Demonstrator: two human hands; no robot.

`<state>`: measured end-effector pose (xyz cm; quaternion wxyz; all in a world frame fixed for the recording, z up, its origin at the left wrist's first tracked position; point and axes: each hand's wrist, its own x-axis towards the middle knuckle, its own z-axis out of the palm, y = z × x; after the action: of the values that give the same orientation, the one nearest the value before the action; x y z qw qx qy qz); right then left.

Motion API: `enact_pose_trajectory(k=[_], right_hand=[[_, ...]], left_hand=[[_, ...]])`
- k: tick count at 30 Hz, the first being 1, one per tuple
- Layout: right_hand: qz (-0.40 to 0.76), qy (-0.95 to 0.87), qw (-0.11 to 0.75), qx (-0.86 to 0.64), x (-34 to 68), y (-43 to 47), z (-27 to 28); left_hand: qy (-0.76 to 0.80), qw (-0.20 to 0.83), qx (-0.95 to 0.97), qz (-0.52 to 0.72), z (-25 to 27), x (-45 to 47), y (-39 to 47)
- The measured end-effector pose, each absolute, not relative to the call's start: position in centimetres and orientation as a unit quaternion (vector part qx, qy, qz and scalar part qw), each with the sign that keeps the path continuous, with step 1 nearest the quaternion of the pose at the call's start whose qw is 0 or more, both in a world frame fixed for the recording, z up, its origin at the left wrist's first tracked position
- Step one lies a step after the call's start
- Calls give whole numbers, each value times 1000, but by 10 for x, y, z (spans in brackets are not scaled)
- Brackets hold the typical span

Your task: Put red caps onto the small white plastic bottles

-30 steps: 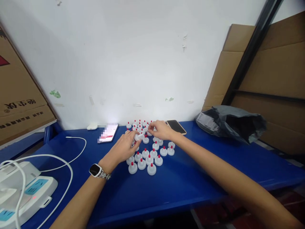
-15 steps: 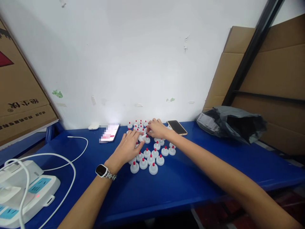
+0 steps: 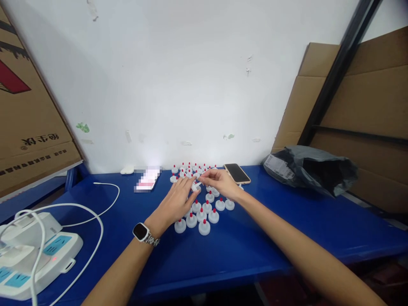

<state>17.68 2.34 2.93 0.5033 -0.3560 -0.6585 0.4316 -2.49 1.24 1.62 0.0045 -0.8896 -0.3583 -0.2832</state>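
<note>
My left hand [image 3: 178, 197], with a watch on its wrist, grips a white nozzle cap [image 3: 195, 187] between thumb and fingers, its spout tilted toward the right. My right hand [image 3: 219, 182] is pinched right at the spout's tip; whatever sits between those fingertips is too small to make out. Around and beneath both hands stand many white nozzle caps with red tips [image 3: 204, 228], upright on the blue table [image 3: 255, 238]. Some of them are hidden behind my hands.
A dark-screened phone [image 3: 237, 173] lies behind my right hand, and a lit phone [image 3: 148, 178] lies to the left. At far left is a power strip [image 3: 68, 250] with a looping white cable [image 3: 101, 229]. A grey plastic bag [image 3: 312, 168] rests at the right, near cardboard [image 3: 296, 106].
My right hand has come back from among the rear caps toward me, its fingertips now meeting the spout held in my left hand. The left hand keeps its grip on the cap.
</note>
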Motion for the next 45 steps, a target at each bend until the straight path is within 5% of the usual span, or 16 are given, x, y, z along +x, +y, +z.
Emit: enact_pose_trajectory(k=[8,19,30,38,45], right_hand=[[459,-664,484,-337,175,18,32],[411,-628,576,-324,153,9,35],[217,-813,330,-427,175,20,19],[108,-791,359,-484,208,7,36],[6,-772,246,-586,243,-34,30]], left_hand=[[-327,-14,-896,-300,22,-23,9],[-315,-50,-883,-344,22,-19,10],[-357,-38,-887,-291,28,-30,16],[-336,-37,-901,-273,29,-24,17],[-307,-31,-914,-263,33,-3,20]])
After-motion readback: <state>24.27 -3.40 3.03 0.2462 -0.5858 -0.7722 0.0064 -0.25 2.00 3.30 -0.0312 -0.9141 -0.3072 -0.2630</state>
